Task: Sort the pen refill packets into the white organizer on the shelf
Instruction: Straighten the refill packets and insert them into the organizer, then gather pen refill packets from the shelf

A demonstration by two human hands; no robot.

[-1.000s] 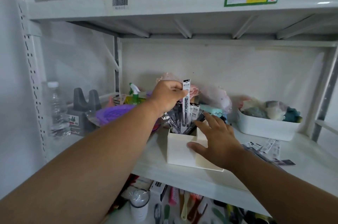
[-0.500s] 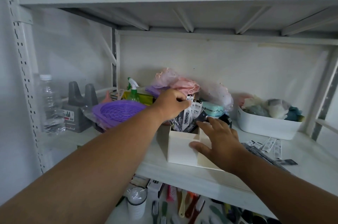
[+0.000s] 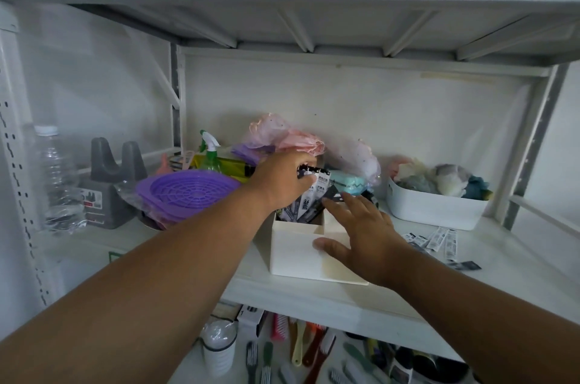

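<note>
Glossy flat refill packets (image 3: 309, 200) upright in boxy white organizer (image 3: 296, 253), left hand (image 3: 282, 178) pinching their tops, right hand (image 3: 361, 231) spread flat on its rim.

We see two bare forearms entering from the bottom corners of the head view, one from the lower left and one from the lower right. Neither arm carries a sleeve: no cuff or fabric edge shows anywhere along the length in view. Our left hand (image 3: 282, 178) is bare, with no glove, and we find no ring or strap on the part of it that shows. Our right hand (image 3: 364, 231) is likewise ungloved, its fingers (image 3: 337, 202) and thumb plain, with short nails and no ring. Both wrists are free of any watch, band or bracelet. Of clothing we can make out nothing more, since the frame cuts both arms off below the elbow.
</note>
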